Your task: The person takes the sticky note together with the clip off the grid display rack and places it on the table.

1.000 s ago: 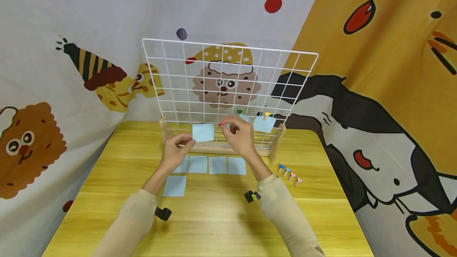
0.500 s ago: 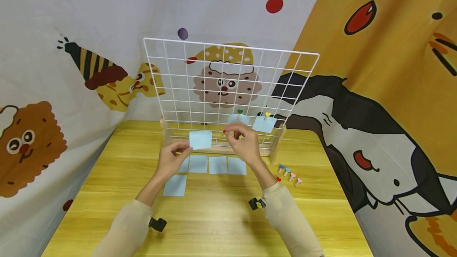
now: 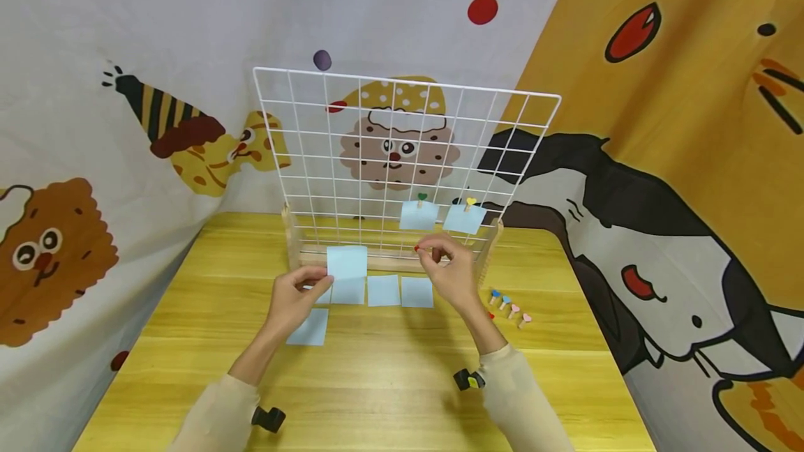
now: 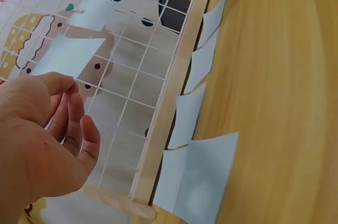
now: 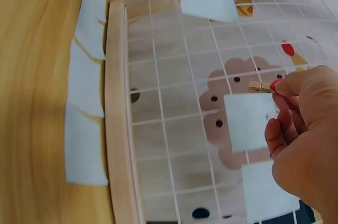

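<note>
My left hand (image 3: 294,300) pinches the edge of a light blue paper note (image 3: 347,261) between thumb and fingers, in front of the grid's lower part. In the left wrist view that note (image 4: 71,57) hangs from the fingertips. The right hand (image 3: 452,273) pinches a small wooden clothespin (image 5: 260,85) by its red end. Two notes are on the white wire grid (image 3: 377,138): one under a green heart clothespin (image 3: 422,197), the other under a yellow heart clothespin (image 3: 470,202). The held note is apart from the held clothespin.
Several blue notes (image 3: 417,292) lie in a row before the grid's wooden base (image 3: 402,261), with one more note (image 3: 308,327) nearer. Blue and pink heart clothespins (image 3: 514,310) and a partly hidden red one lie at right. A patterned curtain hangs behind.
Both hands have drawn down and back from the grid, the left with its note and the right with the red clothespin. They have spread apart, uncovering the note under the green clothespin.
</note>
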{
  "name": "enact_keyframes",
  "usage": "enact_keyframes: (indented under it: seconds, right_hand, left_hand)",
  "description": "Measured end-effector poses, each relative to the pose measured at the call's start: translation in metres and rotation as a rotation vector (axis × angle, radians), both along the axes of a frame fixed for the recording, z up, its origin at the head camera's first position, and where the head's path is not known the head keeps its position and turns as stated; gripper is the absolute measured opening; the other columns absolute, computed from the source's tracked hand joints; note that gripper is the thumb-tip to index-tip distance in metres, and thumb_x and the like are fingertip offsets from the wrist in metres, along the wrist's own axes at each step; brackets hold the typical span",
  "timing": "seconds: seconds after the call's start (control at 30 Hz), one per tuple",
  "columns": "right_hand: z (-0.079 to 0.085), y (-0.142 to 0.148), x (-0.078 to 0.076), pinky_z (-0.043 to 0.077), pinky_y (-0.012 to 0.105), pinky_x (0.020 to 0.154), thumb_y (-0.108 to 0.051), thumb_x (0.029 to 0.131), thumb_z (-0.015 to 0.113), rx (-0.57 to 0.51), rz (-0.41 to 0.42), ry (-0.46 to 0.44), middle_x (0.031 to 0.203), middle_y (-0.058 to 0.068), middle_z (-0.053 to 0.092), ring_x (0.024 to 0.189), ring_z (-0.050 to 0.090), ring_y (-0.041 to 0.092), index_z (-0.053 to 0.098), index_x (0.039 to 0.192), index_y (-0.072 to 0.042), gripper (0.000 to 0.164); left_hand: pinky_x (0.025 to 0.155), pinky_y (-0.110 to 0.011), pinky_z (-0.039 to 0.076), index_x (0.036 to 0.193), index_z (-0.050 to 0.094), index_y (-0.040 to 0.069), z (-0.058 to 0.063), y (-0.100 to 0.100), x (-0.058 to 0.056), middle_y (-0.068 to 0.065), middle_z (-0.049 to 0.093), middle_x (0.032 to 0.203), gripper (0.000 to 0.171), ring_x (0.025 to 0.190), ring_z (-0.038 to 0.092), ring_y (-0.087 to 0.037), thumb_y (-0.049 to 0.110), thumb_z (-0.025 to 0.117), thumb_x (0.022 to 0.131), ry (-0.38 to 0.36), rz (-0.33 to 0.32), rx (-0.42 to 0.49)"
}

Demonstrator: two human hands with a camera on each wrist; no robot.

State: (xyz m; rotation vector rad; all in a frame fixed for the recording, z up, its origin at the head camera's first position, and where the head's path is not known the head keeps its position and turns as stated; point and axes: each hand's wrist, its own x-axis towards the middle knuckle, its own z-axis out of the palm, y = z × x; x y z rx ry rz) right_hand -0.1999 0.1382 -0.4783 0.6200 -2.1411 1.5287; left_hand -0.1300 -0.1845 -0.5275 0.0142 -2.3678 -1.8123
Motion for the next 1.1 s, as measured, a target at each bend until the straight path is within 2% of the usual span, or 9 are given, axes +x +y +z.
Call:
enact_keyframes:
  seconds: [0.13, 0.17, 0.3, 0.4, 0.67, 0.8, 0.93, 1.1]
  right_hand:
    - [-0.009, 0.016, 0.006, 0.047, 0.015, 0.073, 0.009, 0.095, 0.082, -0.009, -0.03, -0.014, 0.104, 0.017, 0.084, 0.071, 0.055, 0.017, 0.086, 0.096, -0.007, 0.017]
    - [-0.012, 0.02, 0.008, 0.044, 0.017, 0.068, 0.01, 0.094, 0.082, -0.012, -0.038, -0.02, 0.105, 0.017, 0.084, 0.071, 0.055, 0.017, 0.086, 0.096, -0.008, 0.019]
    - [-0.021, 0.035, 0.013, 0.046, 0.019, 0.065, 0.012, 0.091, 0.082, -0.015, -0.085, -0.046, 0.104, 0.016, 0.084, 0.071, 0.056, 0.015, 0.086, 0.095, -0.014, 0.027]
    - [-0.027, 0.045, 0.017, 0.046, 0.018, 0.064, 0.011, 0.092, 0.082, -0.012, -0.105, -0.071, 0.104, 0.015, 0.084, 0.071, 0.056, 0.013, 0.087, 0.096, -0.014, 0.026]
    - [-0.041, 0.064, 0.026, 0.047, 0.015, 0.066, 0.011, 0.096, 0.081, -0.042, -0.101, -0.093, 0.108, 0.02, 0.082, 0.073, 0.056, 0.012, 0.085, 0.098, -0.002, 0.013]
    - [-0.047, 0.073, 0.029, 0.047, 0.015, 0.066, 0.011, 0.096, 0.081, -0.041, -0.11, -0.111, 0.106, 0.02, 0.082, 0.074, 0.056, 0.01, 0.085, 0.099, -0.003, 0.015]
    - [-0.05, 0.082, 0.035, 0.046, 0.017, 0.064, 0.009, 0.096, 0.082, -0.018, -0.153, -0.149, 0.106, 0.019, 0.083, 0.074, 0.056, 0.01, 0.087, 0.099, -0.006, 0.016]
    - [-0.058, 0.092, 0.042, 0.047, 0.013, 0.066, 0.009, 0.096, 0.082, -0.03, -0.18, -0.186, 0.106, 0.019, 0.083, 0.074, 0.056, 0.008, 0.087, 0.1, -0.007, 0.017]
  left_hand:
    - [0.084, -0.016, 0.06, 0.119, 0.084, 0.005, -0.004, -0.002, 0.007, -0.018, 0.084, 0.119, 0.02, 0.098, 0.071, 0.002, 0.02, 0.083, 0.105, -0.016, 0.012, 0.0]
    - [0.084, -0.016, 0.061, 0.119, 0.084, 0.005, -0.005, -0.003, 0.009, -0.018, 0.084, 0.119, 0.02, 0.097, 0.071, 0.002, 0.019, 0.084, 0.105, -0.017, 0.014, 0.001]
    - [0.082, -0.015, 0.061, 0.117, 0.084, 0.003, -0.009, -0.005, 0.015, -0.019, 0.084, 0.117, 0.02, 0.094, 0.072, 0.002, 0.017, 0.085, 0.103, -0.027, 0.029, 0.015]
    - [0.081, -0.015, 0.062, 0.116, 0.084, 0.002, -0.012, -0.006, 0.019, -0.02, 0.084, 0.115, 0.02, 0.093, 0.073, 0.001, 0.017, 0.086, 0.103, -0.044, 0.037, 0.029]
    - [0.08, -0.015, 0.061, 0.114, 0.084, 0.002, -0.018, -0.009, 0.03, -0.019, 0.085, 0.111, 0.017, 0.091, 0.073, 0.002, 0.015, 0.086, 0.102, -0.073, 0.048, 0.018]
    - [0.079, -0.015, 0.06, 0.112, 0.084, 0.001, -0.022, -0.01, 0.035, -0.02, 0.085, 0.109, 0.015, 0.09, 0.072, 0.003, 0.012, 0.086, 0.102, -0.088, 0.061, 0.013]
    - [0.079, -0.015, 0.06, 0.112, 0.085, 0.001, -0.023, -0.011, 0.04, -0.018, 0.086, 0.109, 0.016, 0.091, 0.072, 0.002, 0.013, 0.086, 0.102, -0.105, 0.064, -0.01]
    - [0.081, -0.015, 0.06, 0.113, 0.085, 0.002, -0.026, -0.011, 0.044, -0.017, 0.086, 0.11, 0.016, 0.091, 0.073, 0.002, 0.013, 0.086, 0.102, -0.126, 0.062, -0.022]
